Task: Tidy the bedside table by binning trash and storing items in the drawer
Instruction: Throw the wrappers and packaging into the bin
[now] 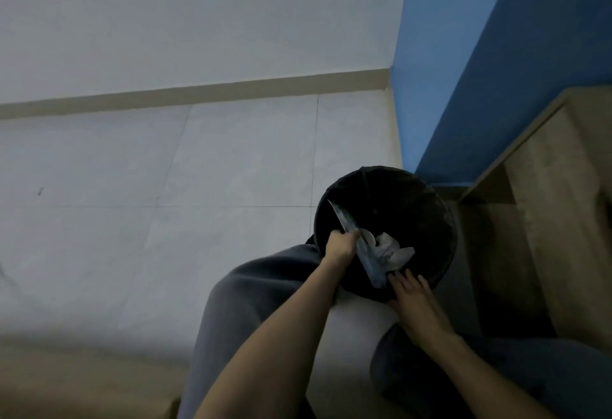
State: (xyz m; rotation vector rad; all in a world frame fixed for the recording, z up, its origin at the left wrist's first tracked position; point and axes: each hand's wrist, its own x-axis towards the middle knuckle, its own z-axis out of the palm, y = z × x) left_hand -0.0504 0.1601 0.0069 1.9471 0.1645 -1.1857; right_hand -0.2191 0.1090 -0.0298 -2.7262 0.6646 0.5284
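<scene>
Black plastic makes up the bin point(427, 187), which stands on the pale tiled floor point(165, 170) close to the corner where the white wall meets the blue wall point(463, 71), just beside a wooden bedside cabinet point(546, 187). The left hand point(341, 246) is closed around a flat, shiny wrapper point(347, 223), holding it tilted over the near-left rim so that one end pointing into the bin's mouth; that angle looks chosen so the wrapper will slide in rather than catch on the edge. A crumpled white tissue point(390, 249) sits inside the opening, touching the wrapper's lower part. The right hand point(414, 296) lies flat with fingers spread against the near rim, gripping nothing, most likely to steady the light bin while trash goes in. Grey trouser legs point(265, 286) flank the bin, suggesting a crouch. The cabinet's top and drawer are out of view, so I cannot tell what remains to store.
</scene>
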